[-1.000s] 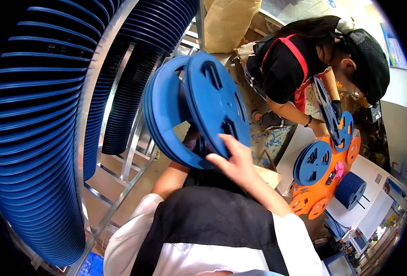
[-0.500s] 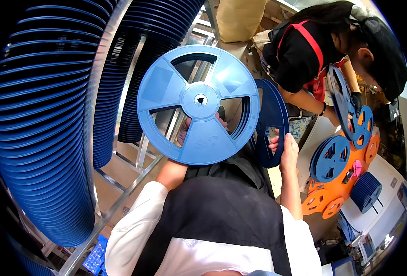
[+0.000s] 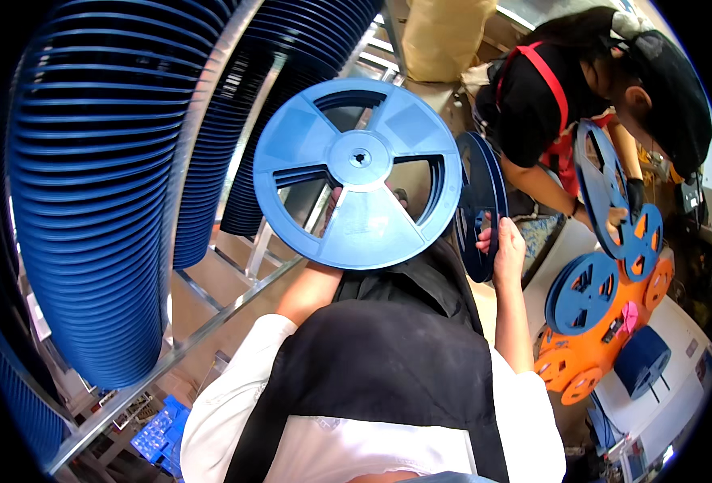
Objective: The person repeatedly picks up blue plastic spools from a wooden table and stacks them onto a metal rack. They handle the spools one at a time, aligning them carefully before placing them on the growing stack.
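The left hand [image 3: 336, 211] is mostly hidden behind a flat blue reel [image 3: 357, 173], which it holds up facing the camera; only its fingers show through the reel's cut-out windows and below the hub, curled around the back of the flange. The left forearm rises to it from below, bare from a white sleeve. The right hand [image 3: 502, 245] grips a second reel [image 3: 480, 205] by its lower rim, thumb on the near side and fingers wrapped behind, so this one stands edge-on, just right of the first and apart from it. Both reels hang in the air in front of the person's chest, above a black apron [image 3: 388, 370].

To the left, long rows of the same blue reels [image 3: 90, 201] are packed side by side on a metal rack [image 3: 211, 314], curving across the upper left of the view. A blue crate [image 3: 158, 431] sits low under the rack.

To the upper right, another person in a black top with red straps [image 3: 545, 97] bends over a white surface [image 3: 678, 338], and that person's hand [image 3: 613, 219] holds a further blue reel [image 3: 601, 185] upright. On the surface lies an orange stack [image 3: 605, 338] of reels with a blue reel [image 3: 583, 291] lying on it, and a small dark blue spool [image 3: 641, 362] beside it. A brown sack [image 3: 444, 36] stands at the top.
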`<state>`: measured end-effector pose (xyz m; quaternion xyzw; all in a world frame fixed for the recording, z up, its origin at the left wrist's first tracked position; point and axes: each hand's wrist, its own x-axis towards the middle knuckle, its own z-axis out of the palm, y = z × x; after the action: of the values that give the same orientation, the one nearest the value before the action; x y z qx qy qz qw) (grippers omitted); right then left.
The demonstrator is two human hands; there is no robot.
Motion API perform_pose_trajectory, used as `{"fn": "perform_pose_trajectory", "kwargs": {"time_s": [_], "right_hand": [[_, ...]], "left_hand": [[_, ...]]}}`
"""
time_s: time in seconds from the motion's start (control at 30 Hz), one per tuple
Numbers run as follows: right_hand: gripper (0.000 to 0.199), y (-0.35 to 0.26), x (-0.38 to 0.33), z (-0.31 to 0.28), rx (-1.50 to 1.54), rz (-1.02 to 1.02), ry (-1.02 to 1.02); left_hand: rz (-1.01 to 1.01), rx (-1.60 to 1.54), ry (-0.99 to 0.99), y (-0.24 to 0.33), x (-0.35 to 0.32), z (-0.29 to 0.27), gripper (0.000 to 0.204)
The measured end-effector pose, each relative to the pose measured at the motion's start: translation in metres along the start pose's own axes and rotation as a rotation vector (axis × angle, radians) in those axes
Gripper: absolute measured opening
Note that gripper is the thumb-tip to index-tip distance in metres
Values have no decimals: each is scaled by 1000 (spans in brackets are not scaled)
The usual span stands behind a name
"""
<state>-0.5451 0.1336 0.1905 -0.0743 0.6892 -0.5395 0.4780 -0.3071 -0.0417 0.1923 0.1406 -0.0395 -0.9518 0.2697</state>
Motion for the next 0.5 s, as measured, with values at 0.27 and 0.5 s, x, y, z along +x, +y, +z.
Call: {"fn": "perform_pose_trajectory", "kwargs": {"time_s": [0.27, 0.5], "right_hand": [[42, 2, 10, 7, 56, 36, -29], [40, 14, 13, 10, 53, 56, -66]], "left_hand": [[122, 206, 283, 5, -14, 30, 64], [181, 382, 644, 30, -21, -4, 40]]}}
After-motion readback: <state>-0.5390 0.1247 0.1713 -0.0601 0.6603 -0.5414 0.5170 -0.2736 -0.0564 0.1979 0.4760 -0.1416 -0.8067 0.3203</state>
